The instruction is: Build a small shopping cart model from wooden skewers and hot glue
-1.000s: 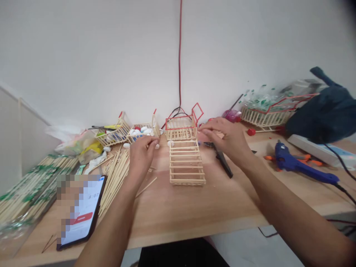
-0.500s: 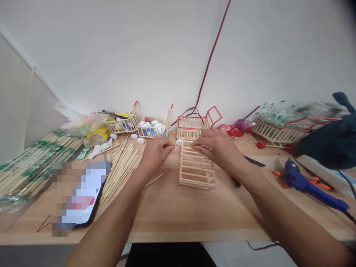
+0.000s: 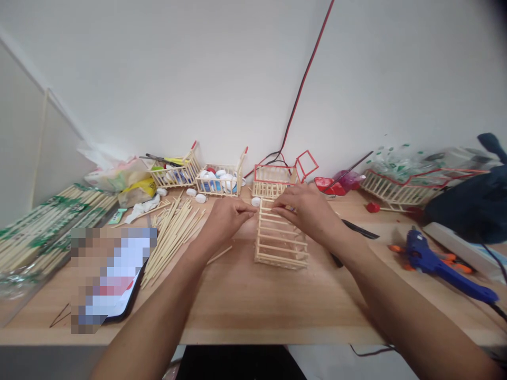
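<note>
A small slatted frame of thin wooden sticks (image 3: 281, 245) rests on the table in front of me. My right hand (image 3: 303, 208) bends over its far right part, fingers pinched together at one of the upper slats. Just left of the frame's far corner is my left hand (image 3: 229, 216), with thumb and forefinger pressed together. Whatever lies between those left fingertips is too small to make out. Beside my left forearm spreads a loose pile of wooden sticks (image 3: 172, 240), and one short stick (image 3: 219, 254) lies apart from it.
Stick-built carts (image 3: 219, 182) line the wall, one holding white and blue pieces. Packaged chopsticks (image 3: 51, 232) and a phone (image 3: 119, 279) lie on the left. At right are a blue glue gun (image 3: 439, 269), a black tool (image 3: 360, 229) and a red-rimmed cart (image 3: 392, 192).
My left hand has moved slightly right, bringing its fingertips to the frame's far left edge. My right hand has shifted a little left along the slats.
</note>
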A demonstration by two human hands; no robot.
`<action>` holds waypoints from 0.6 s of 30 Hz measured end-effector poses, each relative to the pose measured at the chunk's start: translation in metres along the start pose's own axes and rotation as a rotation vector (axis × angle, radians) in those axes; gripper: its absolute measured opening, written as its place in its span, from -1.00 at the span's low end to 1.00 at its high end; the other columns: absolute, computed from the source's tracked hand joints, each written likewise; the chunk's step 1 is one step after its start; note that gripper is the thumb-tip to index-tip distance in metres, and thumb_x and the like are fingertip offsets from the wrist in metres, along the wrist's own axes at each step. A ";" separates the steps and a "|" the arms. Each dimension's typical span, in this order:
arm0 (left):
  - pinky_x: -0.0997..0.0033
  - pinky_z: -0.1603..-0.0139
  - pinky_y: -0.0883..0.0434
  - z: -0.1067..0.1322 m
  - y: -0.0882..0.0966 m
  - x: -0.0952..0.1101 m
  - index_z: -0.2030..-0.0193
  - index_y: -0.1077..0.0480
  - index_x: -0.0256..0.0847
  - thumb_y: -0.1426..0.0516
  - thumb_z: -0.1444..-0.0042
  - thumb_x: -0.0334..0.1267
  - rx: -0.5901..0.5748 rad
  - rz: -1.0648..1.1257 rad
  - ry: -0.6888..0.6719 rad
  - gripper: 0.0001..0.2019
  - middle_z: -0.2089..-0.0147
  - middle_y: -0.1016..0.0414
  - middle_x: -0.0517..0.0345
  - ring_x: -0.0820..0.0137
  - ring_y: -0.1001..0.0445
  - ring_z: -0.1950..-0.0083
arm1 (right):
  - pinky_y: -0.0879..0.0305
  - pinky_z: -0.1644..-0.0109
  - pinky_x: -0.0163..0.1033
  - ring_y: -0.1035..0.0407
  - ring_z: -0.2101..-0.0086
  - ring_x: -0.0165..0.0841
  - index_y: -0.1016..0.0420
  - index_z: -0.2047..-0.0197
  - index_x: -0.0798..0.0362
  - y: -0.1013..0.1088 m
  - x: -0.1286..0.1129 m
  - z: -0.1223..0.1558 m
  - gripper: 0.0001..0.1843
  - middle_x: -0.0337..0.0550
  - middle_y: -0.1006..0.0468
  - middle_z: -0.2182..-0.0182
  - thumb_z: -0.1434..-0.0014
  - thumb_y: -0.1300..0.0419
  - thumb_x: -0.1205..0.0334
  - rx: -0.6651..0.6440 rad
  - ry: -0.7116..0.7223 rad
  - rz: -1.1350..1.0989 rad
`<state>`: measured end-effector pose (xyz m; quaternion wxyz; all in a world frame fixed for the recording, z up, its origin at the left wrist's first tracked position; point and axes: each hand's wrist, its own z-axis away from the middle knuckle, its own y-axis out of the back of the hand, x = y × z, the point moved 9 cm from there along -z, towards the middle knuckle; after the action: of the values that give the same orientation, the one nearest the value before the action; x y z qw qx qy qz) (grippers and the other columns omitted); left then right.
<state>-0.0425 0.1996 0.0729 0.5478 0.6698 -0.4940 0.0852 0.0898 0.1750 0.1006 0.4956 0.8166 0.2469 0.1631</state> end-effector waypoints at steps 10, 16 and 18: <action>0.49 0.32 -0.27 0.002 -0.007 0.004 0.36 -0.61 -0.17 -0.19 -0.09 -0.44 -0.048 0.058 -0.053 -0.84 0.40 -0.61 0.21 0.46 -0.46 0.40 | 0.00 0.22 -0.18 -0.38 0.25 -0.25 -0.57 0.34 0.05 -0.003 0.001 0.000 -0.84 -0.15 -0.55 0.38 -0.24 -0.22 0.21 -0.060 -0.030 0.026; 0.50 0.32 -0.26 0.002 -0.009 0.004 0.34 -0.62 -0.17 -0.18 -0.08 -0.48 -0.066 0.049 -0.066 -0.81 0.39 -0.60 0.22 0.47 -0.46 0.38 | 0.01 0.22 -0.18 -0.38 0.25 -0.26 -0.57 0.35 0.05 -0.003 0.001 0.000 -0.82 -0.16 -0.55 0.38 -0.25 -0.21 0.20 -0.050 -0.036 0.018; 0.50 0.31 -0.27 0.002 -0.009 0.004 0.32 -0.62 -0.16 -0.18 -0.08 -0.49 -0.065 0.059 -0.072 -0.80 0.37 -0.61 0.22 0.47 -0.46 0.38 | 0.01 0.23 -0.19 -0.38 0.26 -0.26 -0.57 0.35 0.05 -0.003 0.001 0.000 -0.82 -0.15 -0.55 0.38 -0.26 -0.20 0.20 -0.042 -0.030 0.026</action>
<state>-0.0345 0.1945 0.0691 0.5484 0.6396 -0.5353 0.0610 0.0896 0.1765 0.0985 0.5142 0.8116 0.2250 0.1624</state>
